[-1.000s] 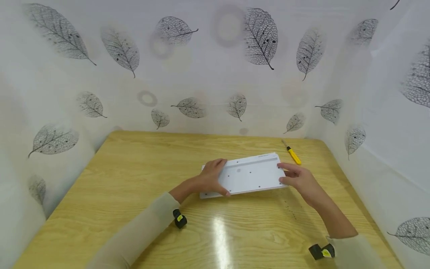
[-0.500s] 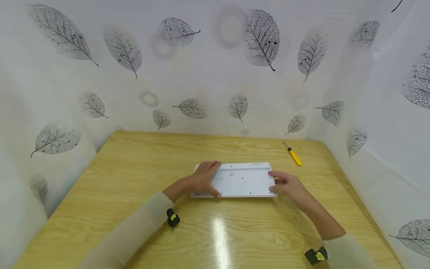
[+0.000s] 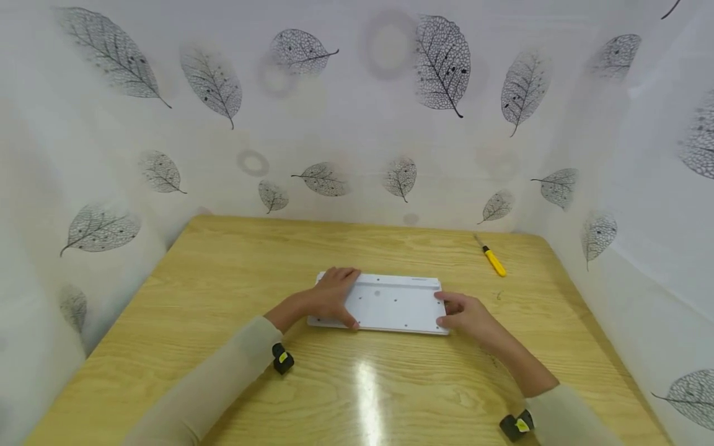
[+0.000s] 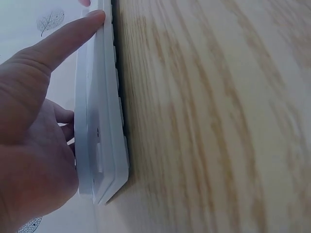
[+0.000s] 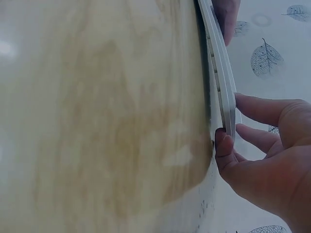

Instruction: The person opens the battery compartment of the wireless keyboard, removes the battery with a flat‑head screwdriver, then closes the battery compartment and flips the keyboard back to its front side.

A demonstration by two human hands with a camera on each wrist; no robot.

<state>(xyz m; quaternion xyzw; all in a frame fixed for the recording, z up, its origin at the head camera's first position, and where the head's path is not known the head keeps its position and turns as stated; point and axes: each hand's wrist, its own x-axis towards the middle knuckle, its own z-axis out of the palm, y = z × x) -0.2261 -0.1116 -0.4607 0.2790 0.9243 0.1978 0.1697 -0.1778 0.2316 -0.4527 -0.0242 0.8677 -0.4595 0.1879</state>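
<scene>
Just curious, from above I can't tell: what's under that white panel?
Below the white panel is the wooden table. Key-like blocks show along the panel's underside edge in the left wrist view; the rest underneath is hidden.

- A wood-grained table (image 3: 251, 254) fills the lower half of the head view, a light streak (image 3: 367, 396) shining at bottom centre.
- Centre: a white keyboard (image 3: 390, 308), face down; whether all of it touches the table is unclear.
- Right of centre, near the far edge: a yellow-handled screwdriver (image 3: 494, 261).
- Lower right, right wrist view: small dark bits (image 5: 203, 208).
</scene>
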